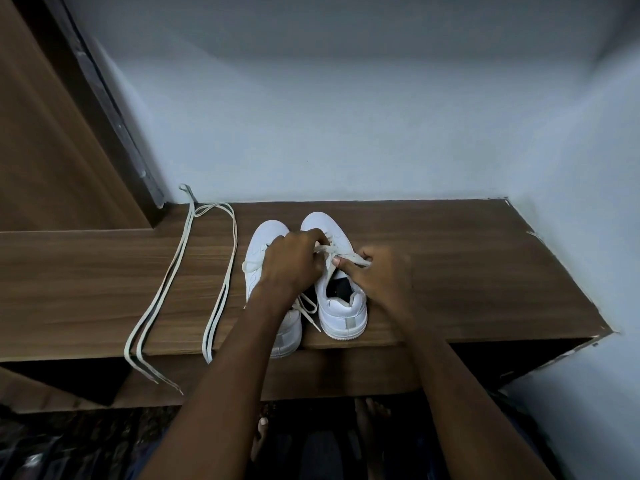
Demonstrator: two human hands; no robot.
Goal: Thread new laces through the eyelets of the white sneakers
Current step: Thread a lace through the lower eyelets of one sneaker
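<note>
Two loose laces (180, 289), pale and flat, lie folded in long loops on the wooden shelf (485, 271) well to the left of the shoes, their tips hanging over the near edge; they look unused, so most of the threading seems still to come. Nearest the person, heel ends: a pair of white sneakers, side by side and touching, toes toward the wall, the left sneaker (266, 244) with its heel past the shelf's near edge, the right sneaker (341, 306) fully on the board, dark lining showing in its opening. Between the heels a lace tail (310, 311) trails down. Mid-item: the left hand (294, 265), fingers curled, grips a lace (349, 258) over the right sneaker's eyelets; the right hand (377, 275) pinches the same lace between thumb and fingers, just beside. Whether this lace is going in or coming out cannot be told. Condition: uppers clean, smooth, white; eyelet rows mostly hidden by the hands. Farthest: bare pale wall.
</note>
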